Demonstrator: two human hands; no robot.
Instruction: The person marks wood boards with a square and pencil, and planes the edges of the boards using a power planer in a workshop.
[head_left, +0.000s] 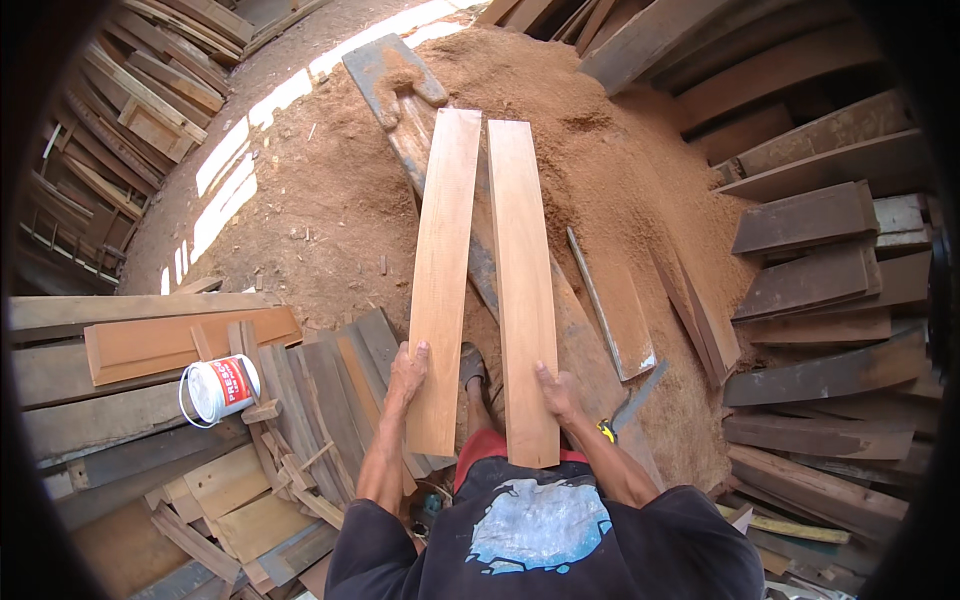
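Two long, pale reddish-brown planks extend side by side away from my body, a narrow gap between them. My left hand [407,370] grips the outer edge of the left plank [446,250], thumb on its upper face. Around the outer edge of the right plank [522,270] my right hand [558,388] is closed, thumb likewise on top; the other fingers of both hands are mostly hidden. Below the planks lies a long worn board [412,145] with a notched, greyish far end. A handsaw [640,398] with a yellow-and-black handle rests beside my right forearm.
Sawdust [620,180] covers much of the ground. A white bucket [218,388] with a red label lies tipped on stacked boards [130,415] at left. More timber [810,270] is piled along the right. A white-edged board [610,305] lies right of the planks.
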